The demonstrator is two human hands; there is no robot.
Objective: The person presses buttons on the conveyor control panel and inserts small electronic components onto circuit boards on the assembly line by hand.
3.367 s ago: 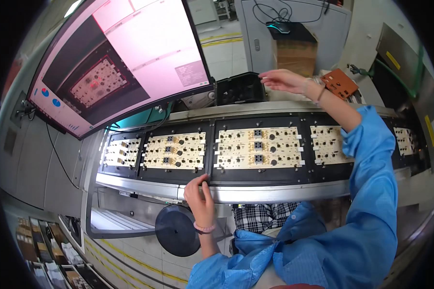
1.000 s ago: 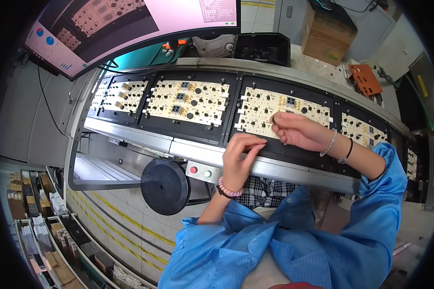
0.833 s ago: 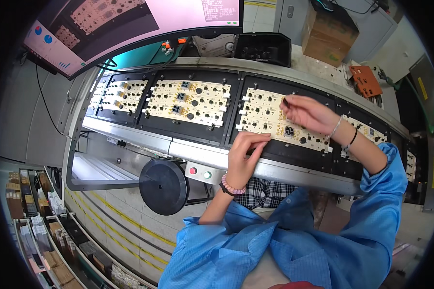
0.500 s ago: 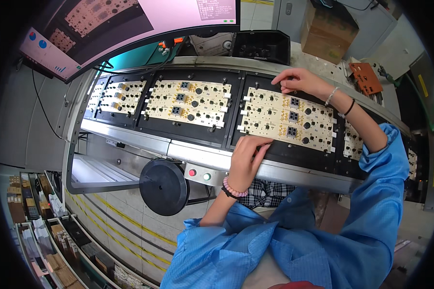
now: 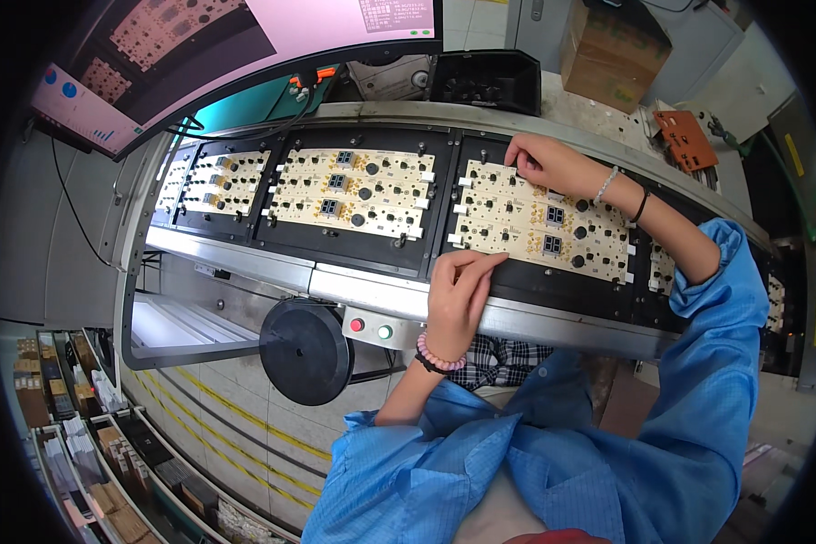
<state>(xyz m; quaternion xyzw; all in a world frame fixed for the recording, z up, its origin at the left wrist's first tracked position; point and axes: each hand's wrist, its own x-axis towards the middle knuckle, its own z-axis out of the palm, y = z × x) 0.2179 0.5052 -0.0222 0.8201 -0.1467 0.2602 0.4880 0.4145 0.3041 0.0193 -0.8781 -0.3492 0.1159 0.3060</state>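
A cream circuit board panel (image 5: 497, 210), carrying black components and square digit displays, lies in a black carrier tray (image 5: 607, 295) in front of me. My left hand (image 5: 458, 295) rests at the panel's near edge, its fingers stretched out and fingertips by the rim. Across the panel's far edge reaches my right hand (image 5: 553, 166), its fingers bent down in a pinch over the far left part. Whether anything small sits between those fingertips is hidden. The right hand and wrist cover the uppermost display. Left of it, a similar panel (image 5: 349, 192) lies in its own tray.
A metal rail (image 5: 372, 287) runs along the line's near side, with a red and green button box (image 5: 370, 328) below. A monitor (image 5: 335, 45) overhangs the far left. Behind stand a black bin (image 5: 485, 83) and a cardboard box (image 5: 616, 56). A round black stool (image 5: 306, 352) stands below.
My right hand has moved slightly left and nearer, over the panel's far edge, now covering the top display. The left hand stays at the near edge, with its fingers shifted slightly.
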